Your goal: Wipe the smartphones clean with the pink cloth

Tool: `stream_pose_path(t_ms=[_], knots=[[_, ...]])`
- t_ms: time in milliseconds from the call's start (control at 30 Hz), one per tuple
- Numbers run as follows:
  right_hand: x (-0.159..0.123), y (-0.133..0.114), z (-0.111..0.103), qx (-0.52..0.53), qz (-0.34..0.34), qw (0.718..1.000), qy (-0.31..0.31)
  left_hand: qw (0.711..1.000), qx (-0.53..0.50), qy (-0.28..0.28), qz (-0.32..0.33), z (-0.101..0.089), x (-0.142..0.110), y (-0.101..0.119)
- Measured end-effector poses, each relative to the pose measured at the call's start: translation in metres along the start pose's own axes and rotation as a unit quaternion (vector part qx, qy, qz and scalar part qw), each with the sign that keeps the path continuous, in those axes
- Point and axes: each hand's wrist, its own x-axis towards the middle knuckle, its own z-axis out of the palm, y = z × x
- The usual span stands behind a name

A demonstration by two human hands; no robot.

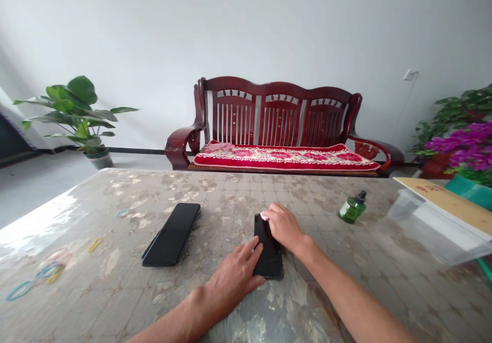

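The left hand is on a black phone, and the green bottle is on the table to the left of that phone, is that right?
Not quite: in the head view, the green bottle is to the right of the black phone. The left hand is on it.

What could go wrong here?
The smartphone might slide if the left hand, resting on its left edge, pressed unevenly. The small white piece held by the right hand could slip loose. The green pump bottle, standing off to the right, might tip if that hand swung outward.
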Motion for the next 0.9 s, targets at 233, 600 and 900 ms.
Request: stream_pose_path(t_ms=[233, 600, 900], knots=[[-0.022, 0.001, -0.004, 0.032, -0.046, 0.998, -0.001, 0.999, 0.032, -0.031, -0.005, -0.010, 0.001, 0.008], [-0.006, 0.012, 0.001, 0.018, 0.027, 0.999, 0.009, 0.998, 0.053, -0.029, 0.005, -0.010, 0.000, 0.006], [-0.027, 0.002, -0.005, 0.021, -0.008, 1.000, -0.008, 0.995, 0.092, -0.002, 0.039, -0.005, 0.000, 0.004]])
